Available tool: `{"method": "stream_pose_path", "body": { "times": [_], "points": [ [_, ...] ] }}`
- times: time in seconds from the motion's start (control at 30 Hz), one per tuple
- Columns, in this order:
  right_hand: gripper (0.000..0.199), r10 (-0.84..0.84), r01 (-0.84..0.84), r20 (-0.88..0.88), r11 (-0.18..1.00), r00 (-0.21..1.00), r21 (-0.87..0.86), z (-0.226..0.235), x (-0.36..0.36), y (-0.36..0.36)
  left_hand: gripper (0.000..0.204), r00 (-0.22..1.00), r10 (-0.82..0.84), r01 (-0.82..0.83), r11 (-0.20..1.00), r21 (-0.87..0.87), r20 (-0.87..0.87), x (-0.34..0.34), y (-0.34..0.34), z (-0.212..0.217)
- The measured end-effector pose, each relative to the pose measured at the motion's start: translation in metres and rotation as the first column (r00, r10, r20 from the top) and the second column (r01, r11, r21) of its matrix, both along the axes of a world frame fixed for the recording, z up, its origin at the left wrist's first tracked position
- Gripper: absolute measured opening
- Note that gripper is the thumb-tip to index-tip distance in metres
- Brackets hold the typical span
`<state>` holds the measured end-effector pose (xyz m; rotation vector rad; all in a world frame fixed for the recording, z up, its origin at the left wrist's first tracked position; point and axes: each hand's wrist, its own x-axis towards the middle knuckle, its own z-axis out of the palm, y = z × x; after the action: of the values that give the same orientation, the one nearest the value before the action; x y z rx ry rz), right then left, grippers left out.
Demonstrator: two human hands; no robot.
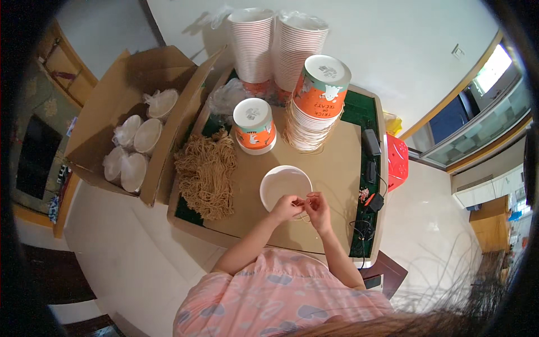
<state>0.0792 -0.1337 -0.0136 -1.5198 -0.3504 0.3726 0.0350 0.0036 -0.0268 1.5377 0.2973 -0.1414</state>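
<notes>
White paper bucket (275,191), mouth up, on the brown board (255,227). Left hand (287,208) at its near rim, right hand (318,212) just right of that. Fingertips of both bunched close together; can't tell what they pinch. Thin cord (304,218) shows just below them. Twine bundle (206,175) left of bucket, inverted bucket stacks (311,126) beyond.

Even indoor light; window (493,69) glaring; edges bowed, corners black.
</notes>
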Motion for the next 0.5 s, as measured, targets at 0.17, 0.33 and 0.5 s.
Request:
{"method": "stream_pose_path", "body": {
  "times": [0.17,0.33,0.5],
  "points": [
    [0.020,-0.077,0.082,-0.068,0.994,0.995,0.066,0.009,0.006,-0.003,0.018,0.990,0.091,-0.112,0.974,0.198,0.110,0.002,-0.005,-0.011],
    [0.016,0.108,-0.064,0.128,0.949,0.986,-0.308,0.028,0.011,-0.011,0.020,0.994,0.095,-0.105,0.956,0.273,0.051,0.001,-0.005,0.004],
    [0.011,0.070,0.046,0.314,0.937,0.947,-0.347,0.015,0.016,-0.016,0.021,0.996,0.055,-0.075,0.943,0.324,0.072,0.002,-0.008,0.006]
  ]
}}
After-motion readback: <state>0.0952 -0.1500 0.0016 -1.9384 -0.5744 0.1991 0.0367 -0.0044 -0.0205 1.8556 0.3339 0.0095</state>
